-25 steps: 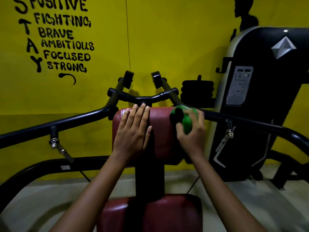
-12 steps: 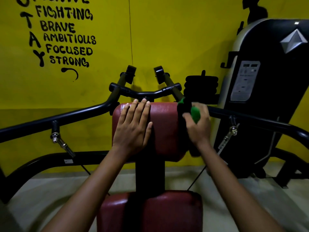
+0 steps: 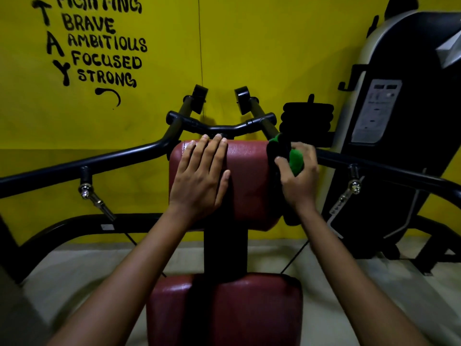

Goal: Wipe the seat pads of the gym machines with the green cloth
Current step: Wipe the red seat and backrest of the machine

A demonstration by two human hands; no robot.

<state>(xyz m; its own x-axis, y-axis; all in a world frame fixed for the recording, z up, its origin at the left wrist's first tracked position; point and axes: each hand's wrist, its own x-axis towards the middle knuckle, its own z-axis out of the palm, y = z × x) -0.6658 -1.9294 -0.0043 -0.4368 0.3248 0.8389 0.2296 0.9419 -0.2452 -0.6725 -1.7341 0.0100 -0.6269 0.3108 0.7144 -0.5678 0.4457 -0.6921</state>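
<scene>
A dark red upper pad (image 3: 249, 176) stands upright in front of me on a black post. My left hand (image 3: 199, 178) lies flat on its left half with straight fingers. My right hand (image 3: 299, 181) grips the bunched green cloth (image 3: 295, 161) against the pad's right edge; part of the cloth looks dark and hangs down beside the pad. A second red pad, the seat (image 3: 224, 310), sits low and close to me, between my forearms.
Black machine arms (image 3: 87, 163) run left and right from the pad, with handles (image 3: 199, 96) behind it. A black and white weight-stack housing (image 3: 399, 121) stands at the right. The yellow wall (image 3: 249, 46) bears painted words. Grey floor lies below.
My right hand with the cloth has shifted from the pad's top right corner outward and slightly down along its right edge. My left hand stays flat on the pad.
</scene>
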